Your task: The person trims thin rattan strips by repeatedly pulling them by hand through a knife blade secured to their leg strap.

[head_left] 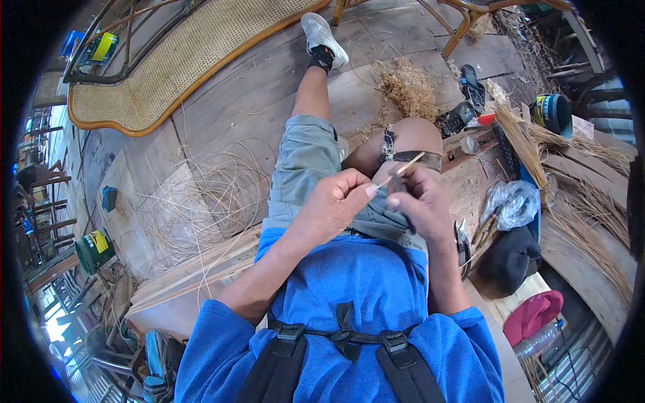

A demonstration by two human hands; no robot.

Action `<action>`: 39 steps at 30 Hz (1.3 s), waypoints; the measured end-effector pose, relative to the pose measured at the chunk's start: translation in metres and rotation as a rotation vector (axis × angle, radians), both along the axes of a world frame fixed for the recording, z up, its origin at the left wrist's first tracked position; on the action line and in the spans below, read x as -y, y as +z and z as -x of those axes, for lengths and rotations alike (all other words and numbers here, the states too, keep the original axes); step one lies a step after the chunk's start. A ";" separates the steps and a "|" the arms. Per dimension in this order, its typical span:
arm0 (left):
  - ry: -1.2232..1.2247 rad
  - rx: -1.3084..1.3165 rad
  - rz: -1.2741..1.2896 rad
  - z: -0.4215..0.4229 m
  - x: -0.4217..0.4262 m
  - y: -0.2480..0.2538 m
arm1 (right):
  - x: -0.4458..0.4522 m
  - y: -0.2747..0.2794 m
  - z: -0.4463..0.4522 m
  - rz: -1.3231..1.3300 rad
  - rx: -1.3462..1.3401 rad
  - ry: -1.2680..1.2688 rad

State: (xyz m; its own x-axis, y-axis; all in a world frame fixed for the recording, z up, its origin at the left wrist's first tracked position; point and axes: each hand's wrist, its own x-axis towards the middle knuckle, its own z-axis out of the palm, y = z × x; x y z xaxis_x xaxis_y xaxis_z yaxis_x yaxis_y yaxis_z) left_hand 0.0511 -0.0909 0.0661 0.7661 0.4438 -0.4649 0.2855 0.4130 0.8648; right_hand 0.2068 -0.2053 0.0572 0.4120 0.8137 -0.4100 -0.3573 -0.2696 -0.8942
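Observation:
My left hand [336, 201] pinches a thin pale cane strip [407, 168] between thumb and forefinger, above my lap. The strip slants up and to the right, its far end passing over the fingers of my right hand [423, 198]. That hand is curled close beside the strip, partly smeared by motion. Something small and dark shows between its thumb and fingers; I cannot make out what it is. On the floor to the left lies a loose tangle of long thin cane strands [201, 195].
A cane-woven furniture panel [195, 64] with a wooden frame lies ahead on the left. Fine shavings [406, 87] are heaped ahead. Cane bundles [521, 144], a plastic bag [512, 205], a black cap [510, 262] and scissors-like handles [462, 248] lie to the right.

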 end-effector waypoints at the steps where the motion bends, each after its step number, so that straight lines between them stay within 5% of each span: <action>1: -0.009 -0.002 0.003 -0.002 0.000 0.003 | -0.002 -0.001 0.008 0.013 0.028 -0.031; 8: -0.053 -0.001 -0.067 0.007 0.001 -0.004 | 0.001 -0.010 -0.009 -0.180 0.041 -0.111; 14: 0.019 0.102 -0.713 -0.002 0.001 -0.007 | 0.009 -0.010 -0.008 -0.158 -0.005 -0.090; 20: -0.023 0.083 0.236 -0.001 -0.004 0.013 | 0.013 -0.004 0.011 0.007 0.057 0.152; 23: -0.021 0.006 0.415 -0.001 -0.003 0.014 | 0.009 -0.005 0.021 -0.118 0.061 0.095; 39: -0.091 0.010 0.452 0.002 -0.001 0.009 | 0.016 -0.015 0.018 -0.170 -0.008 0.050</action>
